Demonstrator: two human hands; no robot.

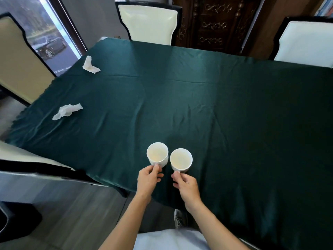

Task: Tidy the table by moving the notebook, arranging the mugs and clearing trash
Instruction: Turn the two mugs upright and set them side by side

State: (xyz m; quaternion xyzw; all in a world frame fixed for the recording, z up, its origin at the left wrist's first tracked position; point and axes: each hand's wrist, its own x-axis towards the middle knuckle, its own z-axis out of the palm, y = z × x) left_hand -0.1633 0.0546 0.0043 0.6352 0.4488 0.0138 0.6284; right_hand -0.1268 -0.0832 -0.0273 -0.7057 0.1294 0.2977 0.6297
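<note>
Two white mugs stand side by side near the front edge of the table with the dark green cloth [216, 109]. My left hand [148, 179] pinches the handle of the left mug [157, 154]. My right hand [185, 184] pinches the handle of the right mug [181, 159]. Both mugs look empty and stay upright on the cloth, almost touching. One crumpled white tissue [67, 111] lies at the table's left side. A second crumpled tissue [90, 65] lies at the far left corner. No notebook is in view.
Cream chairs with dark frames stand around the table: one at the far middle [148, 22], one at the far right [306, 40], one at the left [16, 60], one at the near left [36, 168]. A dark carved cabinet [214, 24] stands behind.
</note>
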